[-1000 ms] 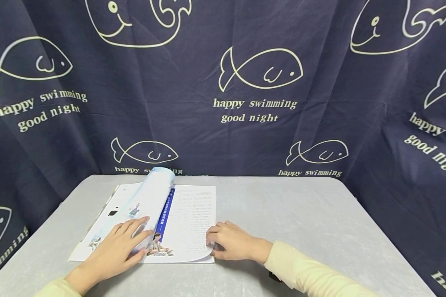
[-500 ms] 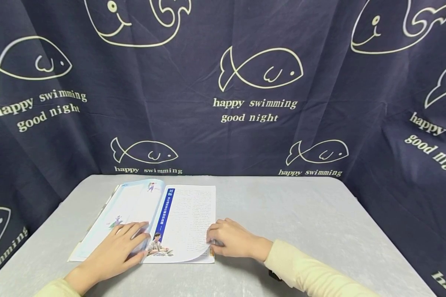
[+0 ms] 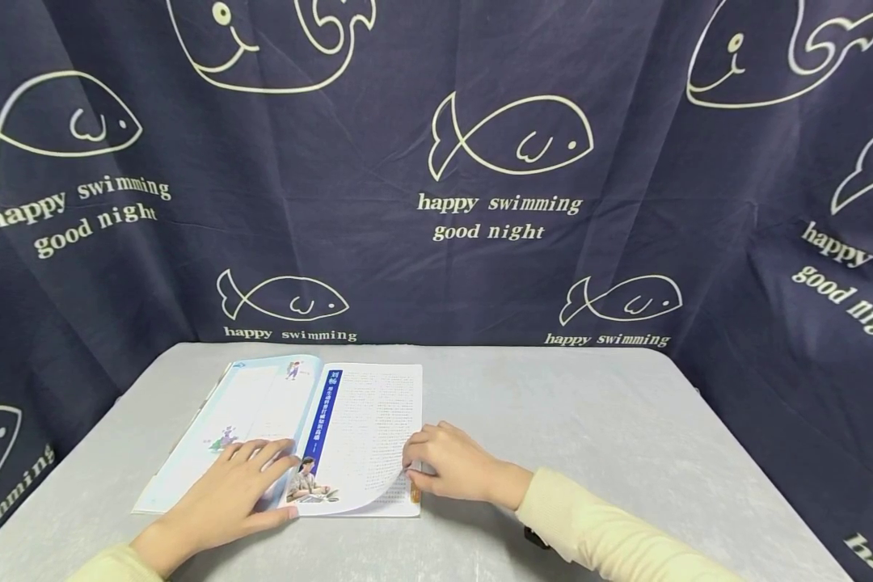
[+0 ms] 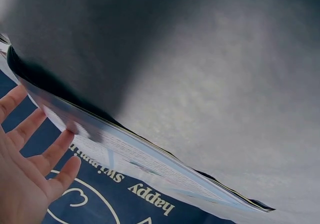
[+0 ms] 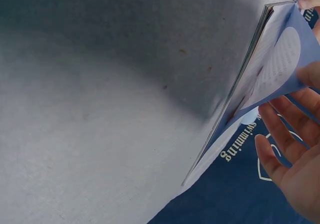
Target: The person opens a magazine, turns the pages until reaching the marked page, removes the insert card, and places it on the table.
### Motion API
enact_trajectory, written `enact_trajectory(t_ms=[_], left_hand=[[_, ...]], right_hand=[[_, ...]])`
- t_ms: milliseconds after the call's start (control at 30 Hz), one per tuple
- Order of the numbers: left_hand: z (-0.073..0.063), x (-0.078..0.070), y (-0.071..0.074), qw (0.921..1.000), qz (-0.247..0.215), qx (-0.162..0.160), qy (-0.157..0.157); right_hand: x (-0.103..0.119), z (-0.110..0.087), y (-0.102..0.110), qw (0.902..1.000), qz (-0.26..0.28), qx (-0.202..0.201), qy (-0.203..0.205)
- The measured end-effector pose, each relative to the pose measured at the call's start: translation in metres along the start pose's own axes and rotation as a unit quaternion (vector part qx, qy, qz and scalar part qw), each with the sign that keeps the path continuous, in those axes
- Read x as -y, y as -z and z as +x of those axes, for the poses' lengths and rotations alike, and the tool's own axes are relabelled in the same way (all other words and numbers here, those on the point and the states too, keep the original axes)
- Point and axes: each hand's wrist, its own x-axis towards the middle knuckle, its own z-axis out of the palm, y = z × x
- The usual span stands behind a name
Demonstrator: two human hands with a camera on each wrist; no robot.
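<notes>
Head view, magazine (image 3: 352, 436), hands (image 3: 231, 485) (image 3: 453, 465) touching opposite pages

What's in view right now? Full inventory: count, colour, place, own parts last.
Curtain: 1, dark blue with cream fish, whales and lettering, behind and beside the table
Table: 1, grey, under the magazine
Magazine: 1, white and pale blue pages, open on table's left half
Title strip: 1, blue, right-hand page
Printed figure: 1, at the strip's lower end
Small illustrations: 2 showing, multicoloured, left-hand page
Orange patch: 1, orange, under the lifted page corner
Black object: 1, black, below right sleeve, mostly hidden; can't identify
Sleeves: 2, pale yellow, bottom of head view
Left hand: 1, on left-hand page
Right hand: 1, pinching right-hand page's edge
</notes>
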Motion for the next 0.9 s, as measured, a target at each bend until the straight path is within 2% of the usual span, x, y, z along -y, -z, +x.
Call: enact_trajectory(t_ms=[200, 900], left_hand=[[0.001, -0.002, -0.0003, 1.0, 0.003, -0.004, -0.005], [0.0035, -0.0051, -0.0008, 0.9996, -0.001, 0.021, 0.017]], right_hand=[[-0.0001, 0.0009, 0.0004, 0.9999, -0.006, -0.015, 0.002], [0.0044, 0.0061, 0.0034, 0.996, -0.016, -0.087, -0.011]])
